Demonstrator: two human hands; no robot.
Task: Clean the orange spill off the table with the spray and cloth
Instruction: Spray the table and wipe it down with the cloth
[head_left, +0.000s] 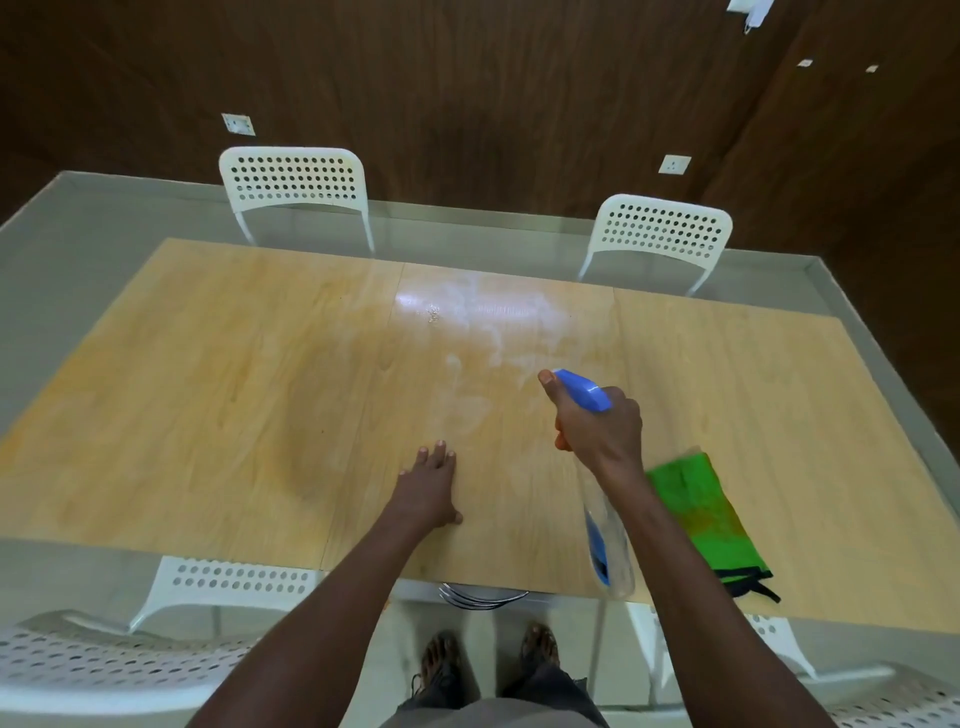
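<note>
While the left hand (428, 486) lies flat on the table (208, 395), the right hand (597, 426) grips a spray bottle (608, 545) holding blue liquid.

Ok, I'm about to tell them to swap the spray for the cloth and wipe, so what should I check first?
1. Table wetted: ok, a whitish wet film spreads over the middle.
2. Orange spill located: cannot tell, only a faint darker patch shows left of the left hand.
3. Spray under control: ok, the right hand grips it, nozzle pointing away.
4. Cloth within reach: ok, it lies near the table's near edge, right of the right forearm.
5. Free hand for the cloth: ok, the left hand rests flat on the table, holding nothing.
6. Cloth clean: not ok, it has an orange-brown stain.
</note>
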